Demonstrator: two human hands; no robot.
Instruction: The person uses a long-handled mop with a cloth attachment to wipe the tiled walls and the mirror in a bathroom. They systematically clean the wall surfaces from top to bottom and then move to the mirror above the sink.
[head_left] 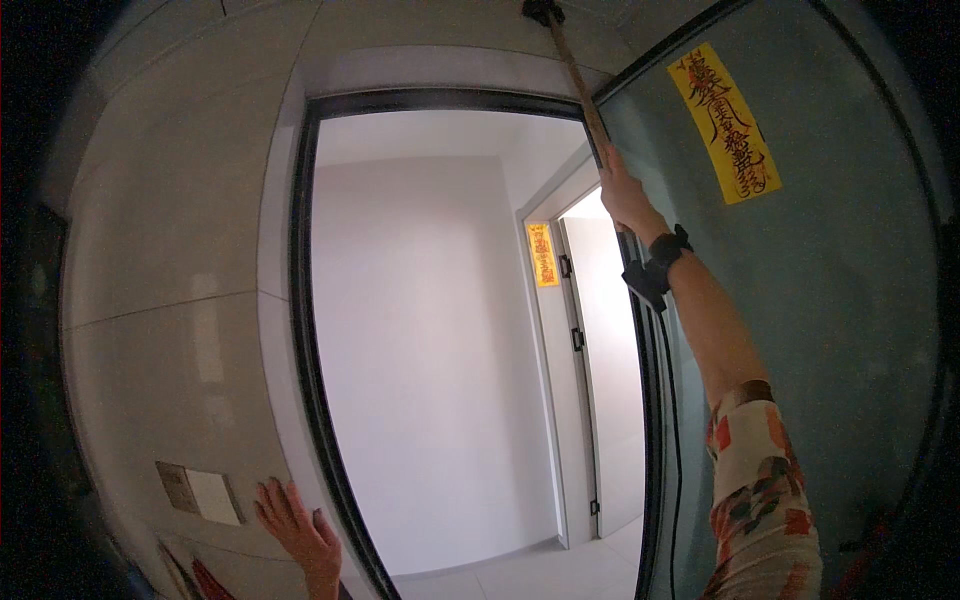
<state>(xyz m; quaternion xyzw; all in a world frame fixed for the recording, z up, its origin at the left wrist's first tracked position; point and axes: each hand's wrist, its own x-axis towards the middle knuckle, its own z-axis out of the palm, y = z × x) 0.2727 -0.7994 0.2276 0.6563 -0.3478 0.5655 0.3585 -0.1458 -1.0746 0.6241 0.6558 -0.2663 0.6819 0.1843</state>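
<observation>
My right hand [630,195] is raised high and closed round a wooden stick [575,68]. The stick slants up and left across the top right corner of the doorway. A dark clump [543,12] sits at its upper end, too unclear to name. On that wrist is a black strap with a dark device [646,284], from which a cable [675,440] hangs. Low on the left, my left hand [300,530] is open with fingers spread, beside the tiled wall and the door frame; whether it touches the wall I cannot tell.
A dark-edged door frame [305,300] surrounds the opening. To its right stands a greenish glass panel [820,320] bearing a yellow paper strip [725,125]. Wall switches [200,492] are left of my left hand. Beyond are a white door [610,370] and another yellow strip [542,255].
</observation>
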